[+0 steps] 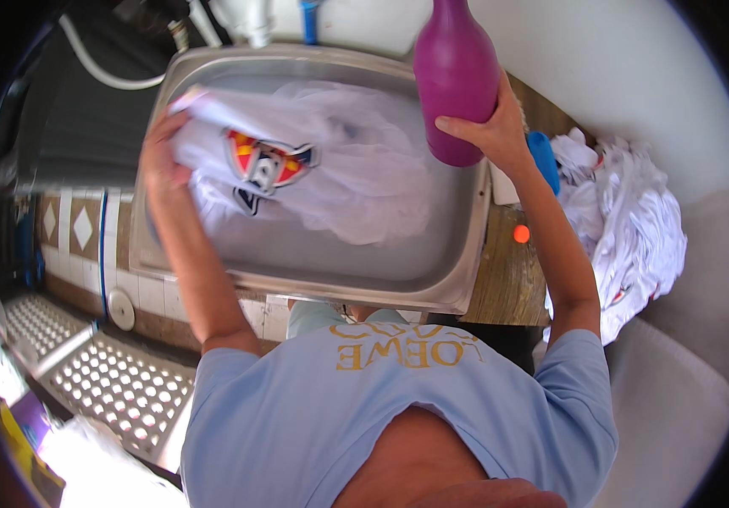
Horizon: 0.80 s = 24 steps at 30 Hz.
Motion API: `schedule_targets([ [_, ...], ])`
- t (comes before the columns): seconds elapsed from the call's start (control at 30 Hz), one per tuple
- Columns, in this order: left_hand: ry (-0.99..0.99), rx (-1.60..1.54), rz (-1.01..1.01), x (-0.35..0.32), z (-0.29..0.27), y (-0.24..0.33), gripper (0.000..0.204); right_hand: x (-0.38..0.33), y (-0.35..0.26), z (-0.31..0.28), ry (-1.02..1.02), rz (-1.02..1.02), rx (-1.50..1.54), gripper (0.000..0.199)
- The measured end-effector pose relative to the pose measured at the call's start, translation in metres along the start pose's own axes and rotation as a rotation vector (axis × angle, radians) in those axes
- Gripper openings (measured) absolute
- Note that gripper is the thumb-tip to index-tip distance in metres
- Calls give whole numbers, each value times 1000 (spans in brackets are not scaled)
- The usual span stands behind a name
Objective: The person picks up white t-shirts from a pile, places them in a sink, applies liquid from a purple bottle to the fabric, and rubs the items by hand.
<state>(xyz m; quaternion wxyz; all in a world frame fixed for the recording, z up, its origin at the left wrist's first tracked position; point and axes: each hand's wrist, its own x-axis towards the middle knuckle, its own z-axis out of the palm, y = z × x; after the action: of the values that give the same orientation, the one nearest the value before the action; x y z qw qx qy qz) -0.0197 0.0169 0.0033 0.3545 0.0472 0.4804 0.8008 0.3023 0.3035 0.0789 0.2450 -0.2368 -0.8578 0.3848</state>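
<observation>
- Nearest the lens: the person's pale blue shirt (313,415), filling the lower middle; both bare forearms rise from it toward the sink (457,288).
- Right hand (487,127): fingers wrapped round the lower body of a magenta bottle (453,72), held firmly and roughly upright over the sink's right rear part. The bottle's top is cut off by the upper edge.
- Left hand (161,157): clenched on the left edge of a white garment (330,169), which spreads rightward from that grip across the basin. Its red, blue and yellow emblem (267,165) lies just right of the hand.
- Bottle's base stands above the garment's right part; contact between them cannot be told.
- Sink is steel, rectangular, rim bare along the near side.
- Right of the right wrist: a blue object (544,161), partly hidden behind the forearm, kind not determinable. Beyond it, a heap of white cloth (635,229) on the counter.
- Below the right forearm: a small orange round item (521,234) on the wooden counter (508,288).
- Behind the sink: white pipework (246,21) and a hose, cut off at the top.
- Left of the left arm: tiled wall (76,229) and, lower, a perforated metal tray (119,381); far left corner is overexposed and unreadable.
</observation>
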Motion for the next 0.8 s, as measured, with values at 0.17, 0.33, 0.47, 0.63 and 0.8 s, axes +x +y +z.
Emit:
schedule_targets([
  [0.17, 87, 222, 195, 10, -47, 89, 37, 8, 5, -69, 269, -1, 118, 73],
  [0.33, 328, 311, 278, 7, -49, 90, 35, 21, 60, -127, 596, -4, 89, 78],
  [0.47, 306, 542, 208, 9, -140, 22, 40, 38, 139, -131, 849, -81, 119, 87],
  [0.63, 161, 697, 252, -34, -84, -5, 54, 27, 208, -133, 952, -74, -47, 88],
  [0.8, 359, 835, 353, -57, -96, 11, 53, 15, 175, -131, 854, 101, 91, 111],
])
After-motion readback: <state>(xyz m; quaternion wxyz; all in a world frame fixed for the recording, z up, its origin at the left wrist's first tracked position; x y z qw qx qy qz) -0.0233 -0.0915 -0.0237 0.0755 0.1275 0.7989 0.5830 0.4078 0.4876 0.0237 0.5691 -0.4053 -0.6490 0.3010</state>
